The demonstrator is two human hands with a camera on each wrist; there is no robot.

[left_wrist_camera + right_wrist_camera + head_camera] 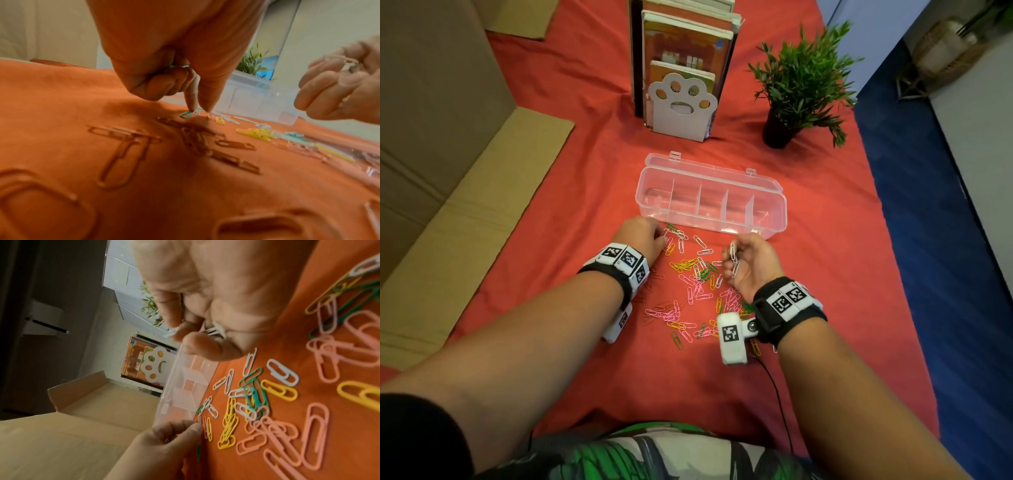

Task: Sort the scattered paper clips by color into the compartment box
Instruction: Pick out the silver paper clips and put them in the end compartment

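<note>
Pink, yellow, green and white paper clips (695, 287) lie scattered on the red cloth in front of a clear compartment box (709, 219), which stands open with its lid folded back and nothing visible in its compartments. My left hand (663, 236) is at the pile's far left, near the box. Its thumb and index tips pinch a white clip (196, 112) lying on the cloth beside a green clip (186, 115). My right hand (736, 253) hovers over the pile's right side, palm turned inward, gripping a bunch of white clips (734, 262), also visible in the right wrist view (213, 331).
Behind the box stand a white paw-shaped bookend with books (681, 102) and a potted plant (798, 85). Cardboard (448, 171) flanks the cloth on the left. On the right, the table edge (876, 205) drops to a blue floor.
</note>
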